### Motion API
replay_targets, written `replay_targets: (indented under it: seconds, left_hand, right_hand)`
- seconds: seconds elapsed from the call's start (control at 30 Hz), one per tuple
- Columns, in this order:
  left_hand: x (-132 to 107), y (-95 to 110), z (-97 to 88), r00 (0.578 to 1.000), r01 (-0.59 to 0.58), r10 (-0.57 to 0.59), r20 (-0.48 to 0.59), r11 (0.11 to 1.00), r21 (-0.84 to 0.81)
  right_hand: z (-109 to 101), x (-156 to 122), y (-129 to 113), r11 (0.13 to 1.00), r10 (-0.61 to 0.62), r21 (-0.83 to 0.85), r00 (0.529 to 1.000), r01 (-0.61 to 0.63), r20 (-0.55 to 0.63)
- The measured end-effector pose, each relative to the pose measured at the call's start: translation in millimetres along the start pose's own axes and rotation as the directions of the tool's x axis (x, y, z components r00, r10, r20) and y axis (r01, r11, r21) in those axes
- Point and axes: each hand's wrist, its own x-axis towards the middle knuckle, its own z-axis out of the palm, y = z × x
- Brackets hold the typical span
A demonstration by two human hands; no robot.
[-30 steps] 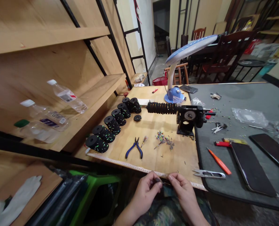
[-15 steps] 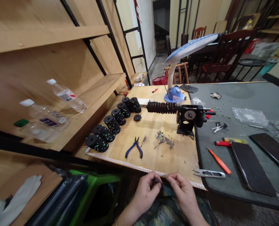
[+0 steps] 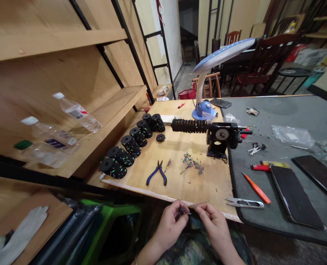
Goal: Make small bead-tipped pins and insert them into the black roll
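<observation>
My left hand [image 3: 171, 223] and my right hand [image 3: 212, 223] meet just below the near edge of the wooden board [image 3: 180, 173], fingertips pinched together. Between them is a small dark piece [image 3: 183, 211], too small to name. A measuring tape strip [image 3: 141, 190] runs along the board's edge just beyond my fingers. Silver thread snips [image 3: 244, 202] lie close to my right hand. Blue-handled pliers [image 3: 157, 173] and a small pile of coloured bits [image 3: 192, 163] rest on the board further out.
A row of black spools [image 3: 130, 145] lines the board's left side. A black winding machine [image 3: 220, 138] holds a loaded rod. A blue desk lamp [image 3: 207, 73] stands behind. An orange cutter [image 3: 256, 188], a red lighter [image 3: 259, 168] and two phones [image 3: 294, 197] lie on the grey mat. Bottles [image 3: 75, 112] rest on the shelf.
My hands have stayed almost in place, fingers shifting slightly round the small piece. The view has moved a little.
</observation>
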Motion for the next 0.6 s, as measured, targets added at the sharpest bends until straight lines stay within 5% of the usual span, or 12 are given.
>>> replay_targets:
  seconds: [0.6]
  left_hand:
    - [8.1,-7.0,2.6,0.994,0.113,-0.11,0.026,0.98,-0.161]
  right_hand:
    - [1.2,3.2,-3.4,1.0,0.008,0.0,1.0,-0.008,-0.003]
